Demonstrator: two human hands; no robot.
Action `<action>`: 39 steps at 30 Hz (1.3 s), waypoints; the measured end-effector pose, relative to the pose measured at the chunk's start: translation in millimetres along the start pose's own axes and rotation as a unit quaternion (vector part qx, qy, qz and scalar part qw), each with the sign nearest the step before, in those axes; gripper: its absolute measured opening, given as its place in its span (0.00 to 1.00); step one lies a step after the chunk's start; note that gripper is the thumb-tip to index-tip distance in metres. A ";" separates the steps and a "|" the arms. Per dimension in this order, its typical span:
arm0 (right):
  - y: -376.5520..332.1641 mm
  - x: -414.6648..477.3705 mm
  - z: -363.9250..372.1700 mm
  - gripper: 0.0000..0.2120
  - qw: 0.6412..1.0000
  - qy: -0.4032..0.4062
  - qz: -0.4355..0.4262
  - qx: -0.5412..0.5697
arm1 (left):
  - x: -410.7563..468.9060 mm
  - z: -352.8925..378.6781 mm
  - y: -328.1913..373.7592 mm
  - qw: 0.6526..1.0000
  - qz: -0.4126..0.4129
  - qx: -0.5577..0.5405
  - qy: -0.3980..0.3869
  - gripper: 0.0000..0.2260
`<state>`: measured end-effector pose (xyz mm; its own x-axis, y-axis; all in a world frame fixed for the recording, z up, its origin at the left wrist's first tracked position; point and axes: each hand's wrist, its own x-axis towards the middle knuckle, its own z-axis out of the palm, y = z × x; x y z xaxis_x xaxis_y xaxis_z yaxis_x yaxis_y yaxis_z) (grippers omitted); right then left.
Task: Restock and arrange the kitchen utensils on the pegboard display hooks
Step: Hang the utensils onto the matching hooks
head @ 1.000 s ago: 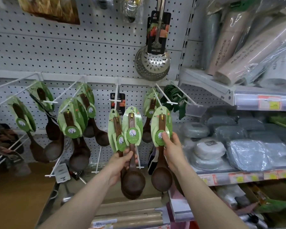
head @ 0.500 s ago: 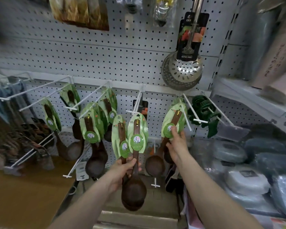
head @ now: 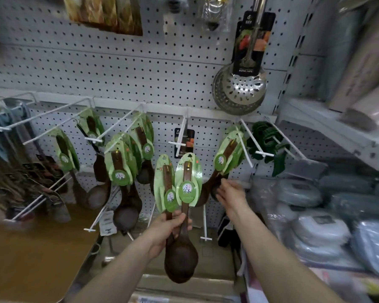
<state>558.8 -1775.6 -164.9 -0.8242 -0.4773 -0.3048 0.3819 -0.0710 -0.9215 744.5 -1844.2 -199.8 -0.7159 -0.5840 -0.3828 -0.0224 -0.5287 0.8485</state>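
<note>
White pegboard point(head: 118, 68) forms the backdrop. Left hand point(head: 170, 225): fingers curled round the necks of two carded wooden spoons point(head: 182, 261), with the bowls below the fist and the green cards above it. These are judged light, rigid and smooth, best held at the neck. Right hand point(head: 231, 193): fingers loosely extended and blurred, just beside the hung spoons point(head: 225, 158); contact uncertain.

Dark brown spoons point(head: 181, 256) on green cards point(head: 188, 189); white dotted pegboard point(head: 118, 68)
</note>
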 end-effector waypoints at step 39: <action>-27.5 -95.8 -55.5 0.08 0.987 0.041 -0.153 -0.038 | -30.0 28.8 -16.1 0.987 0.051 0.129 -0.081 0.15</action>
<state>604.0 -1679.2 -123.7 -0.9285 -0.3704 -0.0258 0.0807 -0.1334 -0.9878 746.3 -1800.4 -191.5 -0.8255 -0.5085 -0.2447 -0.1060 -0.2862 0.9523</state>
